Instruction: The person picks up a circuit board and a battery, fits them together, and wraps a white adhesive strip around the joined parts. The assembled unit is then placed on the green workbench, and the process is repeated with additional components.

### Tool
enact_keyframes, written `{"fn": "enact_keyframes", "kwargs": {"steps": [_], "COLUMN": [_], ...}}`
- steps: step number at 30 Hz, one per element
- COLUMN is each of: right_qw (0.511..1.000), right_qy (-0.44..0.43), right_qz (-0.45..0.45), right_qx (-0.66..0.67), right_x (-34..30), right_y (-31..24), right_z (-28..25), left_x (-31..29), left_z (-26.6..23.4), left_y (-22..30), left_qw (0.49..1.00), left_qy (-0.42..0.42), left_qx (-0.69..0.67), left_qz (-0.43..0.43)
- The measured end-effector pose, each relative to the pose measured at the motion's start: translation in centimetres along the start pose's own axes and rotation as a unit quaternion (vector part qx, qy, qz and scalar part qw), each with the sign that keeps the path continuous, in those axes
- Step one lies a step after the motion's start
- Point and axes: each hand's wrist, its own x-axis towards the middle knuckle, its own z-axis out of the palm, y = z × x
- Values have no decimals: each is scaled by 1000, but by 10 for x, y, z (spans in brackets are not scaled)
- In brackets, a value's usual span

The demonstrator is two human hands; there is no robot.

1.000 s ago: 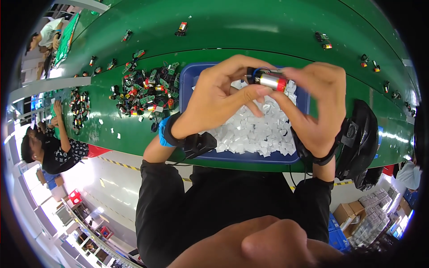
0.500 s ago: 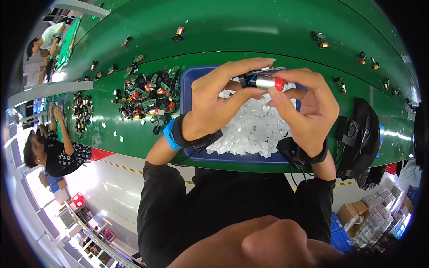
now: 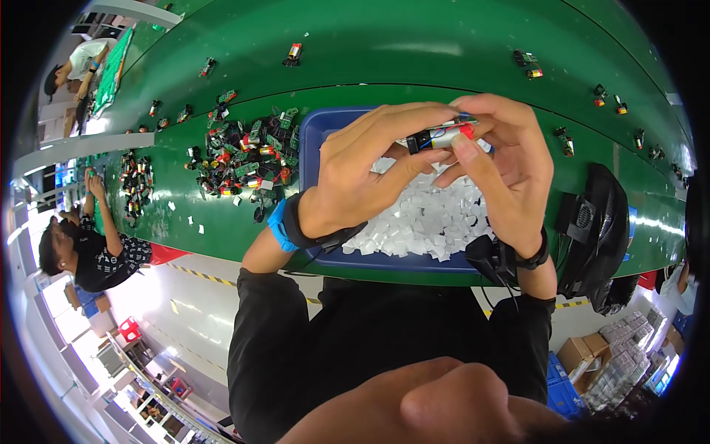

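Observation:
Between both hands, above a blue bin [image 3: 312, 137], is a silver cylindrical battery [image 3: 446, 138] with a red end, a black end piece and thin wires. A small circuit board edge shows along its top. My left hand [image 3: 355, 163] is closed on the black end, thumb below and fingers over the top. The thumb of my right hand [image 3: 518, 174] presses near the red end while its fingers curl behind; their tips are partly hidden. Small white paper-like pieces [image 3: 414, 222] fill the bin under my hands.
Left of the bin lies a heap of battery and circuit board assemblies [image 3: 248, 152]. More are scattered across the green table [image 3: 414, 70]. A black bag [image 3: 595, 229] sits at the right. Another person [image 3: 92, 240] works at the far left, beside a second heap [image 3: 137, 185].
The battery has shifted slightly left and turned, showing more of its black end. My right fingers have closed in over its top, and my left fingers reach further across.

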Motion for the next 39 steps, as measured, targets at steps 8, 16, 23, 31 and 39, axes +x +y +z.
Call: {"fn": "enact_keyframes", "kwargs": {"steps": [8, 16, 23, 31, 39], "right_qw": [1000, 897, 856, 884, 887], "right_qy": [5, -32, -43, -31, -25], "right_qz": [-10, -231, -313, -150, -146], "right_qx": [-18, -376, -409, -441, -437], "right_x": [-3, 11, 9, 9, 14], "right_y": [10, 4, 13, 4, -4], "right_z": [5, -12, -18, -9, -21], "left_x": [-1, 13, 10, 37, 1], "left_z": [-1, -22, -18, -39, -154], "left_y": [-3, 4, 5, -40, -81], "left_qw": [1000, 851, 903, 949, 897], "left_qy": [1, -110, -117, -41, -18], "left_qx": [17, -352, -265, -127, 426], "left_qz": [9, -375, -317, -286, -114]}}
